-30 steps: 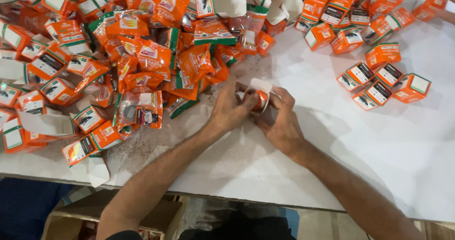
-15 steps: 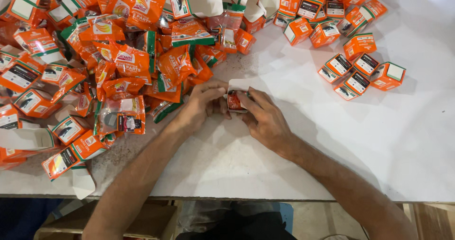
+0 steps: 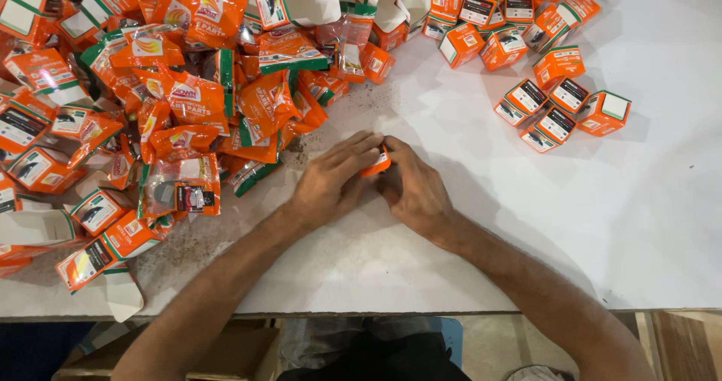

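Observation:
Both my hands meet over the middle of the white table. My left hand and my right hand close together around a small orange box, which shows only as a sliver between the fingers. Most of the box is hidden by my fingers. A heap of orange plastic packets lies just left of my left hand.
Flat and half-folded orange boxes crowd the left side. A cluster of closed small orange boxes sits at the back right. Open white-flapped boxes lie at the back. The table's front edge is near my forearms.
The box's white flap, visible a second ago, is now tucked out of sight under my fingers. My hands have closed tighter around the box.

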`<state>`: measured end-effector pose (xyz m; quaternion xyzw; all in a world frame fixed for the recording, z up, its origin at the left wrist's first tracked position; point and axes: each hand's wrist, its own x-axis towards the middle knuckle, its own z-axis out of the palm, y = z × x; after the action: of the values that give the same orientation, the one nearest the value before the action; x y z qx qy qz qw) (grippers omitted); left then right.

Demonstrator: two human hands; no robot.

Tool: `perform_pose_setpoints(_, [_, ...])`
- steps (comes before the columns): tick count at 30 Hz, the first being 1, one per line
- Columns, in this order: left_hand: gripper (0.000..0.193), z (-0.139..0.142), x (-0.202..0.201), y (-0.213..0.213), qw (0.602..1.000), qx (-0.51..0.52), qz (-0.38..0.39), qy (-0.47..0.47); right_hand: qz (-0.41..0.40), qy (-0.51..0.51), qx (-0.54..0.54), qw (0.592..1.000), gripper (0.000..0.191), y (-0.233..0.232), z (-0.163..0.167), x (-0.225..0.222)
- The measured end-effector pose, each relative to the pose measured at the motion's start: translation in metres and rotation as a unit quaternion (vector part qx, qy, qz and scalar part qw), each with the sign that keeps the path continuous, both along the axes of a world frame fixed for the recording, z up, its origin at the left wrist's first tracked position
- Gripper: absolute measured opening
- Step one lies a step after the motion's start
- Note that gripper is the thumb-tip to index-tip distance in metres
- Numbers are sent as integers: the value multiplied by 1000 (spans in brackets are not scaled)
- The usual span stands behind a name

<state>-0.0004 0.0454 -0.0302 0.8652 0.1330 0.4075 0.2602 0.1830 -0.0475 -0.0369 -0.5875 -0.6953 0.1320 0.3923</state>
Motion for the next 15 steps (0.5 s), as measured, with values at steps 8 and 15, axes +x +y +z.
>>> perform_pose_setpoints(8, [27,-6,-6,0,999,-36,6,21,35,94,-42,994,56,5,0,2])
perform_pose_setpoints(15, [20,-9,-10,3,997,34,-10,68,42,103,-51,992,58,6,0,6])
